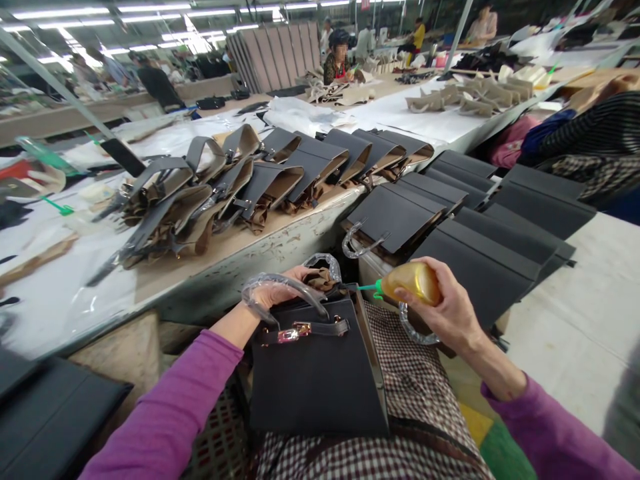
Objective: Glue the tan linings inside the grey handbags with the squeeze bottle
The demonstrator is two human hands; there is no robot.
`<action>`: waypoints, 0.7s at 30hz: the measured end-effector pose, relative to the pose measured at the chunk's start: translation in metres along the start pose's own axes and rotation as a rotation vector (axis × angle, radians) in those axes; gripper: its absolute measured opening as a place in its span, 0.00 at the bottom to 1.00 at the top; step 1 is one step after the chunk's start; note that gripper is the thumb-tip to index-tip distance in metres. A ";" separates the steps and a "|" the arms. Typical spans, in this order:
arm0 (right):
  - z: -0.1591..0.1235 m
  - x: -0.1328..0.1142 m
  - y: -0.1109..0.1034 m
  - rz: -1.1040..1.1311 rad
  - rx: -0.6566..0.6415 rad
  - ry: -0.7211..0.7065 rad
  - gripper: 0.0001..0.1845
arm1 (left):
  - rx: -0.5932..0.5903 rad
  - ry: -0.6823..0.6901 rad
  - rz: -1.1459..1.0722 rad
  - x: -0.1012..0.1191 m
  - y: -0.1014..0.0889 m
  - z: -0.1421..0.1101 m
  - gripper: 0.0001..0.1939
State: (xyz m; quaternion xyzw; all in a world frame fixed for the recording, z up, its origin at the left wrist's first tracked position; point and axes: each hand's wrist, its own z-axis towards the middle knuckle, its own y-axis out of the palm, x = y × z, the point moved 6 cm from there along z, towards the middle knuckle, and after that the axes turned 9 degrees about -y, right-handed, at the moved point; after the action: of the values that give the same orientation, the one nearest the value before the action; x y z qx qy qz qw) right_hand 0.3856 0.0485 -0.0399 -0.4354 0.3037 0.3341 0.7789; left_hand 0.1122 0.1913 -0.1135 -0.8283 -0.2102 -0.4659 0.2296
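Note:
A black handbag (315, 380) with a metal buckle and plastic-wrapped handles (295, 287) rests on my lap, over a checked apron. My left hand (280, 290) reaches through one handle to the bag's top opening; its fingertips are hidden behind the handle and the tan lining. My right hand (450, 307) grips a squeeze bottle (414, 283) of yellowish liquid, tilted sideways. The bottle's thin green nozzle (367, 287) points left, with its tip at the upper right corner of the bag. Whether the tip touches the bag's edge I cannot tell.
Several unfinished dark bags (275, 177) with tan insides lie in rows on the workbench (230, 260) ahead. More dark bags (480, 253) are stacked on a table (570, 313) at my right. A dark flat piece (55, 413) lies at lower left. Other people work farther back.

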 end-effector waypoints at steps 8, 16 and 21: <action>-0.001 -0.001 -0.001 -0.093 -0.110 -0.110 0.29 | -0.129 -0.014 -0.145 -0.002 0.004 0.006 0.22; -0.014 -0.002 -0.001 -0.099 -0.215 -0.064 0.30 | -0.130 0.001 -0.155 0.006 0.008 0.002 0.19; -0.025 0.001 -0.003 -0.083 -0.264 -0.002 0.30 | -0.126 0.009 -0.147 0.008 0.010 0.001 0.20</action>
State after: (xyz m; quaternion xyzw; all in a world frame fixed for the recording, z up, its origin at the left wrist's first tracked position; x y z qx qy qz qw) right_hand 0.3839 0.0252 -0.0504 -0.5459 0.2380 0.3394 0.7281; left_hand 0.1221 0.1851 -0.1092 -0.8214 -0.2397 -0.4974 0.1431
